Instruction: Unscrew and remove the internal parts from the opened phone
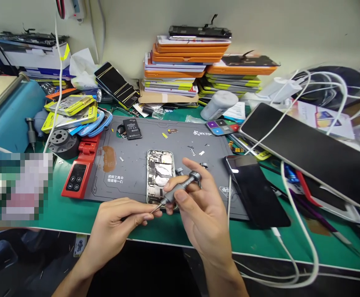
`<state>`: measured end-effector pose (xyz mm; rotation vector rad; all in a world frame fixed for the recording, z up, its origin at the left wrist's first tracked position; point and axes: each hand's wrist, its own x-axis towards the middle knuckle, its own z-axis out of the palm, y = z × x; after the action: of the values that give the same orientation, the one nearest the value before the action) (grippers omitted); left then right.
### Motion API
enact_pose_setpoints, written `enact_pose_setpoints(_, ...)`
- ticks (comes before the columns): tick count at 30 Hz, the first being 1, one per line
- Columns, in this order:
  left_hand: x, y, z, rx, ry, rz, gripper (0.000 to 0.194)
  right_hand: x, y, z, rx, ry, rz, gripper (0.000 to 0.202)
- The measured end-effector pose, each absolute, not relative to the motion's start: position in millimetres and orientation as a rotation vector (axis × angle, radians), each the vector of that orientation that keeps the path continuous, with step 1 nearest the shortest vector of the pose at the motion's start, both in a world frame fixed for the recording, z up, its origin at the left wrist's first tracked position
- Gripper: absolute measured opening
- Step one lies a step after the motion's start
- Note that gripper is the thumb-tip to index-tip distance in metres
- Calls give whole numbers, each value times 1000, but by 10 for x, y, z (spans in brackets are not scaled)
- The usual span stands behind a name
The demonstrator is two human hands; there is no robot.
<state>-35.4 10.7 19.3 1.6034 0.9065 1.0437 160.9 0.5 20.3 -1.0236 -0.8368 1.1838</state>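
My right hand [203,210] holds a grey screwdriver [177,192] by its handle, tilted with the thin shaft pointing down and left. My left hand [122,222] is closed at the shaft's tip, fingertips pinched together; anything small between them is too tiny to make out. Just beyond the hands lies an opened phone [160,173] with its inner parts showing, its lower right edge partly hidden by my right hand. It rests on a grey work mat [130,161]. A black battery [132,129] sits near the mat's top left, and small metal pieces [193,152] lie right of the phone.
A red device [76,179] borders the mat's left side. At the right are a black phone [257,194], a large tablet [306,152] and white cables [294,222]. Stacked orange boxes [189,53] stand behind, with yellow cases [71,113] at the left.
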Motion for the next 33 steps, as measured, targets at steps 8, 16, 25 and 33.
enact_pose_setpoints(8,-396,97,206,1834,1027,1084,20,1696,90,315,-917,-664,1328,44)
enact_pose_setpoints(16,-350,102,110,2681,1272,1053,19,1707,23,37,-1048,-1265,275,60)
enact_pose_setpoints(25,-324,63,130,2720,1321,909,25,1717,-45,-66,-1063,-1617,-1,68)
enact_pose_setpoints(33,-289,74,139,2798,1321,841,24,1700,-22,-40,-1088,-1620,9,66)
